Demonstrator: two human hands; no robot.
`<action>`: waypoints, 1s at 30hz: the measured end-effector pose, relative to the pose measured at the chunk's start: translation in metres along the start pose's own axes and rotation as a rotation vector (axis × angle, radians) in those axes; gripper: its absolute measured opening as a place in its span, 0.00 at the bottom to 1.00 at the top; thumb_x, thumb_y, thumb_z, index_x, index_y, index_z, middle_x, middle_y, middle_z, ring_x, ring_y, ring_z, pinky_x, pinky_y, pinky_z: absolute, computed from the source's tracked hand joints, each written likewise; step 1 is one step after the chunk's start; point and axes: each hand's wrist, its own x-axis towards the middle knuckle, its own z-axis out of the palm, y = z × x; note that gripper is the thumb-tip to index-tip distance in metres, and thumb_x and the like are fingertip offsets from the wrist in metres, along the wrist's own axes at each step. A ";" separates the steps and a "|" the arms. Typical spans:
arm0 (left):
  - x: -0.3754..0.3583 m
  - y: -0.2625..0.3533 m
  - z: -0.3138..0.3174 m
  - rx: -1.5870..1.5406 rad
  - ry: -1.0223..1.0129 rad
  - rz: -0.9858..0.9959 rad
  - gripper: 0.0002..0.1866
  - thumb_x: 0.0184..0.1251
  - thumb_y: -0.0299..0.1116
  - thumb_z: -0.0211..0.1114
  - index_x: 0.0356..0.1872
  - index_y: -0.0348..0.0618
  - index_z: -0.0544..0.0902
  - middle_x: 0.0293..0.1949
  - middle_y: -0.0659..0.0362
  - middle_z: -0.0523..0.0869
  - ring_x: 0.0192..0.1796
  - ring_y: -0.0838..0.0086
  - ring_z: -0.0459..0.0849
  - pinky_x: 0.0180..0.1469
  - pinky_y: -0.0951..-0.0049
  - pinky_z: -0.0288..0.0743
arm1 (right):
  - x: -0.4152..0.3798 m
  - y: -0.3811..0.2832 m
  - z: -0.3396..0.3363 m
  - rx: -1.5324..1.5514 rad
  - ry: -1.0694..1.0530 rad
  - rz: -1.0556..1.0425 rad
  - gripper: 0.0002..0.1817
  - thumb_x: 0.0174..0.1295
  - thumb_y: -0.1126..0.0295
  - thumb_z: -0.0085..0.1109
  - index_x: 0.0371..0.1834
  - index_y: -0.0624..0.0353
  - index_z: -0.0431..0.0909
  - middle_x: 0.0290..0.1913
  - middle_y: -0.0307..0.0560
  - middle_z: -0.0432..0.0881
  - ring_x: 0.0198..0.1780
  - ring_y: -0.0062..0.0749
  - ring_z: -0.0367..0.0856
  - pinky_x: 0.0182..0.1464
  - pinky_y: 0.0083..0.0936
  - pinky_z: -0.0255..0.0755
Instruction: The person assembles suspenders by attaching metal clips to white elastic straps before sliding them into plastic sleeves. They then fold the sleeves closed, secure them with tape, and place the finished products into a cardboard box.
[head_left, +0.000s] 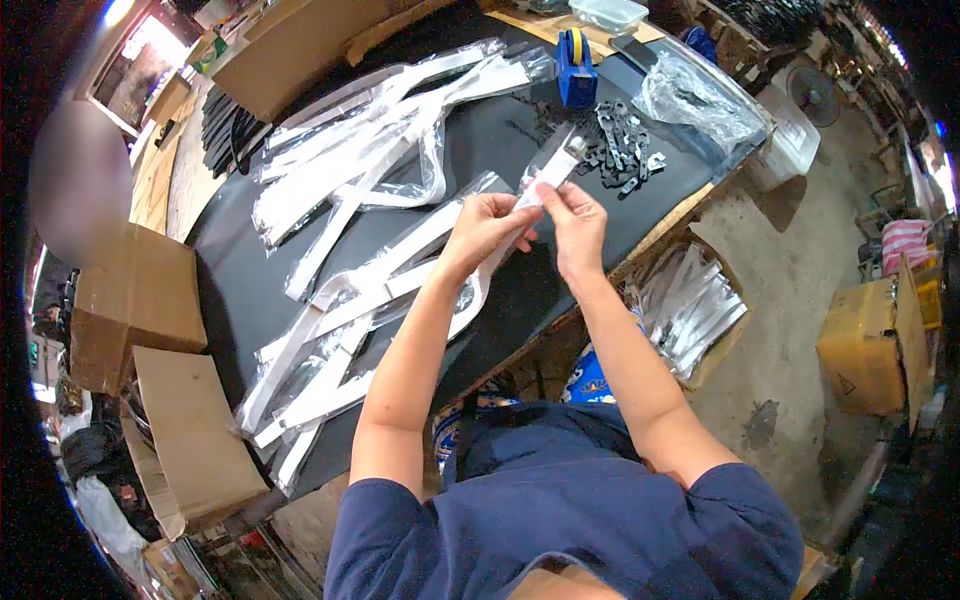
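Both of my hands hold one white belt-like strap in a clear plastic sleeve (546, 172) over the near right of the black table. My left hand (488, 230) is closed round the sleeved strap, fingers partly hidden behind it. My right hand (577, 226) pinches it farther up, thumb and forefinger together, below a metal-looking end piece (576, 146). Just beyond lies a heap of small black plastic pieces (622, 142), possibly belt hangers. More sleeved white straps (335, 330) lie crossed left of my left forearm, with another pile (335, 165) farther back.
A blue tape dispenser (576, 72) stands behind the black pieces. Crumpled clear plastic (690, 95) lies at the table's far right corner. Below the right edge, a carton holds sleeved straps (690, 310). Cardboard boxes (140, 300) stand at left; another person is there, partly blurred.
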 end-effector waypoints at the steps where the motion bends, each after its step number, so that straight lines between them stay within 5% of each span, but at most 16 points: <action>1: 0.000 0.000 0.000 0.018 -0.009 0.024 0.13 0.64 0.37 0.69 0.35 0.34 0.84 0.28 0.58 0.86 0.27 0.79 0.83 0.32 0.78 0.77 | -0.004 0.004 0.001 -0.056 -0.003 0.000 0.08 0.64 0.73 0.62 0.40 0.66 0.84 0.36 0.39 0.86 0.32 0.16 0.78 0.37 0.16 0.71; 5: 0.002 -0.010 -0.015 0.017 -0.067 0.139 0.14 0.65 0.37 0.69 0.40 0.34 0.85 0.31 0.59 0.87 0.31 0.80 0.83 0.36 0.79 0.77 | -0.010 0.014 -0.005 0.047 -0.088 0.081 0.08 0.64 0.72 0.63 0.41 0.65 0.84 0.36 0.38 0.85 0.34 0.15 0.77 0.38 0.15 0.70; 7: -0.001 0.006 -0.027 0.257 -0.194 0.002 0.19 0.64 0.38 0.69 0.50 0.34 0.83 0.37 0.58 0.87 0.39 0.80 0.84 0.45 0.77 0.77 | -0.007 0.022 -0.008 -0.149 -0.079 -0.151 0.07 0.64 0.75 0.62 0.41 0.66 0.84 0.36 0.37 0.84 0.37 0.14 0.76 0.40 0.15 0.70; 10: 0.009 0.032 -0.027 0.137 -0.008 0.097 0.27 0.63 0.41 0.70 0.59 0.33 0.78 0.50 0.55 0.85 0.49 0.78 0.82 0.55 0.75 0.73 | -0.008 0.018 -0.007 -0.313 -0.086 -0.217 0.04 0.61 0.77 0.63 0.35 0.68 0.83 0.33 0.39 0.82 0.36 0.17 0.75 0.40 0.19 0.70; 19: 0.019 0.041 0.007 -0.042 -0.033 0.159 0.13 0.60 0.36 0.72 0.39 0.36 0.86 0.36 0.57 0.89 0.36 0.81 0.84 0.41 0.80 0.75 | -0.011 0.016 -0.006 -0.304 -0.056 -0.103 0.04 0.62 0.78 0.61 0.36 0.68 0.82 0.32 0.39 0.83 0.35 0.17 0.75 0.40 0.20 0.71; 26: 0.017 0.013 0.001 -0.133 -0.061 0.255 0.08 0.63 0.31 0.70 0.35 0.38 0.83 0.42 0.55 0.88 0.41 0.79 0.84 0.45 0.79 0.75 | -0.005 0.003 -0.017 -0.230 -0.144 0.028 0.07 0.61 0.78 0.60 0.41 0.68 0.83 0.36 0.41 0.85 0.38 0.17 0.79 0.43 0.16 0.73; 28: 0.017 0.016 0.002 -0.202 -0.051 0.293 0.07 0.63 0.28 0.69 0.37 0.36 0.82 0.38 0.58 0.87 0.38 0.81 0.83 0.42 0.79 0.75 | 0.000 -0.017 -0.027 -0.336 -0.103 0.026 0.09 0.60 0.76 0.60 0.41 0.68 0.83 0.37 0.43 0.85 0.38 0.19 0.80 0.44 0.18 0.73; 30: 0.018 0.017 -0.001 -0.100 -0.090 0.277 0.07 0.64 0.28 0.68 0.37 0.37 0.80 0.40 0.56 0.88 0.41 0.78 0.85 0.45 0.78 0.76 | 0.014 -0.027 -0.040 -0.222 -0.097 0.039 0.17 0.65 0.64 0.55 0.46 0.68 0.81 0.39 0.46 0.84 0.41 0.25 0.81 0.50 0.25 0.72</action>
